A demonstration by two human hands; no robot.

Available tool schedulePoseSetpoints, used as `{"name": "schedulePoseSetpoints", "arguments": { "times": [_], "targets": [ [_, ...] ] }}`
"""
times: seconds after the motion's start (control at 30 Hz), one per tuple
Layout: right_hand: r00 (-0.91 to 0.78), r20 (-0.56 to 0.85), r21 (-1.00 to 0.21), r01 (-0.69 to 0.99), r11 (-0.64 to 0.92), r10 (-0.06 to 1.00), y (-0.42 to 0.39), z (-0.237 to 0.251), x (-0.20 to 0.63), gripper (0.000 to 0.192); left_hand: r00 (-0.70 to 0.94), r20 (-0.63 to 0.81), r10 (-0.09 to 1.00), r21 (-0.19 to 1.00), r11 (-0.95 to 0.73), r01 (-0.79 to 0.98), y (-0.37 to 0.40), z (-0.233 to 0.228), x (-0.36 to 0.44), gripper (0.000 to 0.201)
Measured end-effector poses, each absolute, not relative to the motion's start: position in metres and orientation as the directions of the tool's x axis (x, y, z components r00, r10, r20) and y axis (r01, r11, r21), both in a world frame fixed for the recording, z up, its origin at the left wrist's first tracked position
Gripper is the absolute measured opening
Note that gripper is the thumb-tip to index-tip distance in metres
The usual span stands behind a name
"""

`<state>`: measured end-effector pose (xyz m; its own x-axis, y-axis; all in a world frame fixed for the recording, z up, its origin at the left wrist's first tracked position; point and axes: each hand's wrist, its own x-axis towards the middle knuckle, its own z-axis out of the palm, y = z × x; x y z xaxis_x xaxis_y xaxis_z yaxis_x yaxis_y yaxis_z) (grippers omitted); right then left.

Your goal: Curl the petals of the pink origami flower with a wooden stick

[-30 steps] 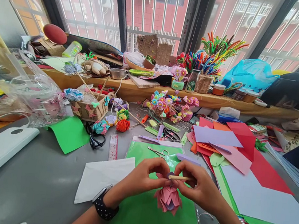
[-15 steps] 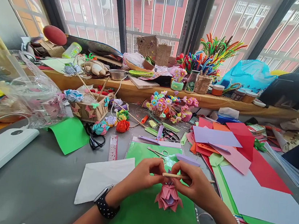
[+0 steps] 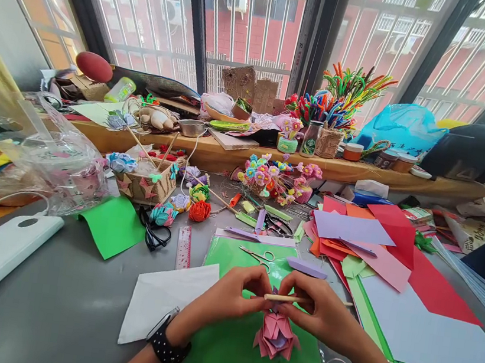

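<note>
A pink folded-paper flower [image 3: 274, 328] with a purple centre hangs just below my fingertips, its petals pointing down. My left hand [image 3: 244, 289] pinches the flower's narrow upper end, where a bit of purple paper shows. Across the fingers of my right hand [image 3: 318, 304] lies a thin wooden stick [image 3: 283, 298], held level. That hand's thumb and fingertips also press at the flower's top, close to my left fingertips. What exactly sits between the fingertips is partly hidden. Beneath both hands is a green mat [image 3: 219, 357].
Small scissors [image 3: 259, 256] and a purple paper strip [image 3: 306, 267] lie beyond my hands. A white sheet [image 3: 165, 296] and a ruler [image 3: 184, 248] are at left. Stacked coloured paper [image 3: 437, 332] covers the right side. A cardboard basket [image 3: 148, 184] and paper flowers stand farther back.
The whole view has shifted slightly, so my hands, flower and stick appear a little lower. Both hands keep their pinch, and the flower hangs much as before.
</note>
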<state>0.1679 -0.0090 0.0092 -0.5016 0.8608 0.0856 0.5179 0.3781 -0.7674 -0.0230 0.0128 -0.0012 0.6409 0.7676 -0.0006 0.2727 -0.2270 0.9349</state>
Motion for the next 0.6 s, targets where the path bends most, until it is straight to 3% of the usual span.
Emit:
{"name": "schedulePoseSetpoints", "arguments": {
  "times": [0.37, 0.6],
  "targets": [
    [-0.529, 0.055, -0.767, 0.520, 0.375, 0.847, -0.0108, 0.0132, 0.1711, 0.009, 0.674, 0.016, 0.738, 0.921, -0.274, 0.278, 0.0100, 0.0025, -0.0228, 0.009],
    [-0.502, 0.063, -0.733, 0.563, 0.382, 0.862, -0.0117, 0.0116, 0.1646, 0.009, 0.620, 0.056, 0.782, 0.864, -0.349, 0.362, 0.0066, 0.0023, -0.0171, 0.007]
  ]
}}
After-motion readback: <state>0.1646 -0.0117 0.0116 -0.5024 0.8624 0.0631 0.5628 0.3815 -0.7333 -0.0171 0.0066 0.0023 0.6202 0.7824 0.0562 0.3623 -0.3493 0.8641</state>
